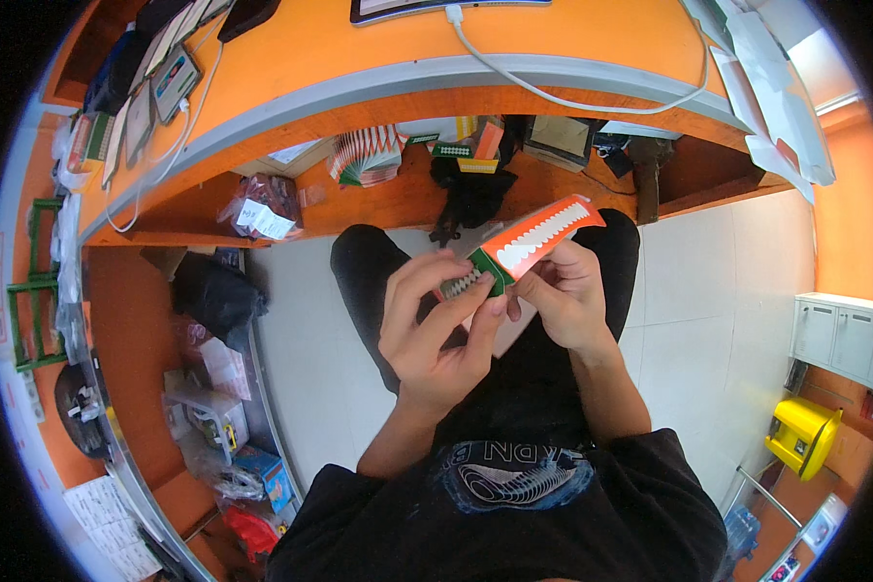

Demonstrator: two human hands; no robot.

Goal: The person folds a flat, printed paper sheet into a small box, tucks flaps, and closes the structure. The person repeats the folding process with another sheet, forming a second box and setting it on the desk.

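Over my lap I hold an orange and green printed card packet [542, 236] in a clear sleeve, with rows of white scalloped shapes on it. My right hand [564, 291] grips its lower edge near the middle, thumb in front. The fingers of my left hand [440, 320] pinch the green part [493, 273] at its left end. A pale flat piece [505, 327] shows beneath the packet between my hands; what it is I cannot tell. Similar packets in red, white and green [369, 156] lie fanned out on the shelf beyond.
An orange desk [298, 54] with a tablet [407, 9] and white cable [505, 73] spans the top. On the shelf below are a black plastic bag [473, 193], a black box [559, 142] and a wrapped parcel [265, 211]. Side shelving at left holds a clear bin [214, 422].
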